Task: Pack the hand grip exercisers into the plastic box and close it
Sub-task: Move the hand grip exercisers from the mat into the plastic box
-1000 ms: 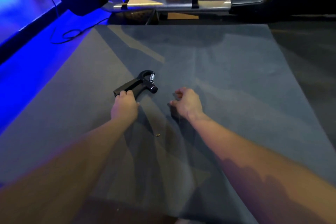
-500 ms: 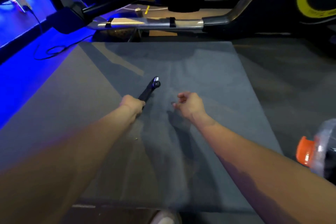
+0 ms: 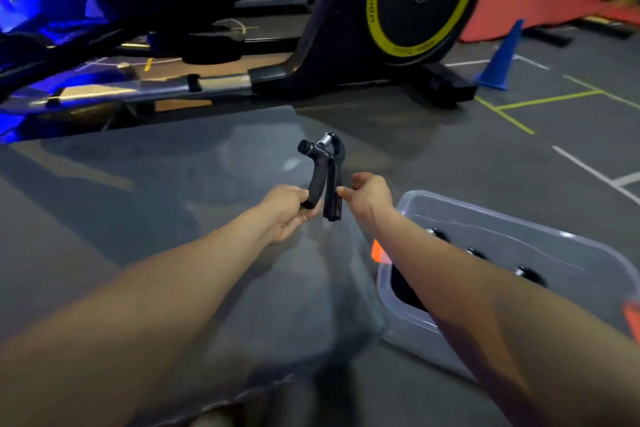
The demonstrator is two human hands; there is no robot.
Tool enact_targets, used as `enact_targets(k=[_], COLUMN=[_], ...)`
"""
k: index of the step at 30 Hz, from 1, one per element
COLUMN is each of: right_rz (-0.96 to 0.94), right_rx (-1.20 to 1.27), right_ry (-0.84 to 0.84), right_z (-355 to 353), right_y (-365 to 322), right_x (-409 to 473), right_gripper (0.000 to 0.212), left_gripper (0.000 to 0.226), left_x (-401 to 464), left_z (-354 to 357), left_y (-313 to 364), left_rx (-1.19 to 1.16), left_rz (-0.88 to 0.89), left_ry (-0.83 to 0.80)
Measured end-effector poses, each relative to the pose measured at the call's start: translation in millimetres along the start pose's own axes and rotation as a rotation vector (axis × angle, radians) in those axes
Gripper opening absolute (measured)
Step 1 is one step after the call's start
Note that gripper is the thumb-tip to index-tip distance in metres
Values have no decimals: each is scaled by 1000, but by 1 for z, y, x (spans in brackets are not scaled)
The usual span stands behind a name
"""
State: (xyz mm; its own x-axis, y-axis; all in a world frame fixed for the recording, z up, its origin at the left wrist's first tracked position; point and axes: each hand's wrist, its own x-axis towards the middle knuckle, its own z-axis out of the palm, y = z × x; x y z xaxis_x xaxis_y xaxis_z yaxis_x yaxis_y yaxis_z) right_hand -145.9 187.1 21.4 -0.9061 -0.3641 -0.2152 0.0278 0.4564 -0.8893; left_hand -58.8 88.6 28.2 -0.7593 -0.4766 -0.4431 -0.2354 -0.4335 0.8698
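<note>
Your left hand curls round the left handle of the black hand grip exerciser, while your right hand pinches the right handle, so the exerciser stands upright between both hands with its spring end above them. The clear plastic box sits open on the floor just under your right forearm, to the right of both hands, with more dark exercisers inside.
</note>
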Motion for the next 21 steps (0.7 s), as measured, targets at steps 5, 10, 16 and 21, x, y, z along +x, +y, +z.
enact_targets(k=[5, 10, 16, 21], right_rz=[67, 128, 239, 356], right_rx=[33, -46, -169, -231], right_ry=[68, 130, 244, 293], right_z=[-58, -110, -158, -189], right_y=[26, 52, 89, 123], right_x=[-4, -8, -7, -15], right_gripper=[30, 27, 9, 11], left_gripper=[33, 33, 31, 19], left_x=[-4, -9, -12, -1], left_z=[64, 112, 165, 195], left_y=[-17, -38, -68, -92], left_rx=[77, 163, 248, 969], left_rz=[-46, -80, -162, 166], left_ry=[-143, -275, -381, -273])
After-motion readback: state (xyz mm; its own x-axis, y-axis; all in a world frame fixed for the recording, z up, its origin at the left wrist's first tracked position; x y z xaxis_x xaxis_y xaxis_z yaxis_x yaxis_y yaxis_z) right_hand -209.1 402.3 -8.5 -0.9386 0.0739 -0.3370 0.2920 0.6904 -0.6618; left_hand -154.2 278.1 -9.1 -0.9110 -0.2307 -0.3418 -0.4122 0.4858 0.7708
